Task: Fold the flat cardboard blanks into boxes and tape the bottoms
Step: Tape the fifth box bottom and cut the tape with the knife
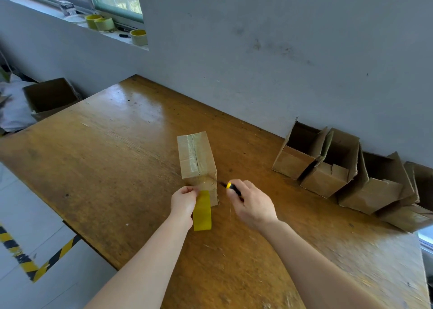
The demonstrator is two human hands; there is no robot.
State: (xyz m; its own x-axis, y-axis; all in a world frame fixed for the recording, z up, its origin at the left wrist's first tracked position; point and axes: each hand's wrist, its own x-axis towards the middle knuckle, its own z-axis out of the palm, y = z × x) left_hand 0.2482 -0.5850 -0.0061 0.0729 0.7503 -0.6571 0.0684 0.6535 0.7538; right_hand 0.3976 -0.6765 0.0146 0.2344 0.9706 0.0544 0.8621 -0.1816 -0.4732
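Observation:
A small cardboard box [196, 156] stands upside down in the middle of the wooden table [105, 144], with clear tape running along its bottom seam and down its near side. My left hand [184, 201] holds a yellow roll of tape [202, 211] against the box's near face. My right hand [251, 203] grips a black and yellow cutter [230, 188], its tip pointing at the box's near right corner.
Several folded open boxes [346, 168] line the wall at the right. A larger open carton [50, 97] stands on the floor past the table's far left corner. Tape rolls [138, 36] sit on the window sill. Striped floor marking [35, 262] runs at the left.

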